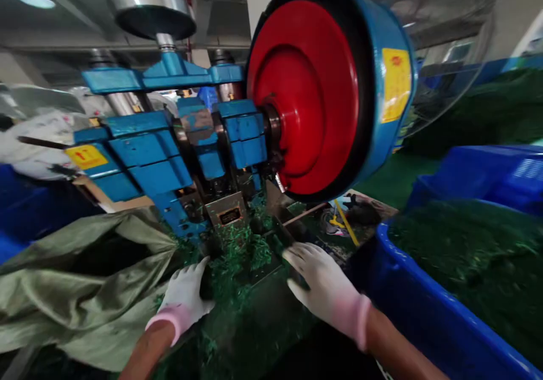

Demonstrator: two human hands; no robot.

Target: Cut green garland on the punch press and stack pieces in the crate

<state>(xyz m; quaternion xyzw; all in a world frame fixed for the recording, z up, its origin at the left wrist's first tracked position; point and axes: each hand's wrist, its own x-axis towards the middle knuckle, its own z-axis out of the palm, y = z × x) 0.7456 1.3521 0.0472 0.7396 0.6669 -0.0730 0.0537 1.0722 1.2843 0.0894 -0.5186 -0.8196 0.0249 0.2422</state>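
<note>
My left hand (182,295), in a white glove with a pink cuff, is at the left side of a heap of green bits (237,250). Its thumb stands apart from its fingers, and nothing shows in it. On the other side of the heap is my right hand (320,281), gloved the same way, thumb and fingers apart near a dark ledge. Whether it touches the ledge I cannot tell. Just beyond both hands stands a blue press machine (148,142) with a metal block (229,213) at its base.
A large red flywheel (309,97) juts out at upper right. Blue tubs of green material (475,255) stand at right, the nearest showing its rim (428,272). A grey-green cloth (106,278) drapes at left. Behind the flywheel is a fan guard (462,57).
</note>
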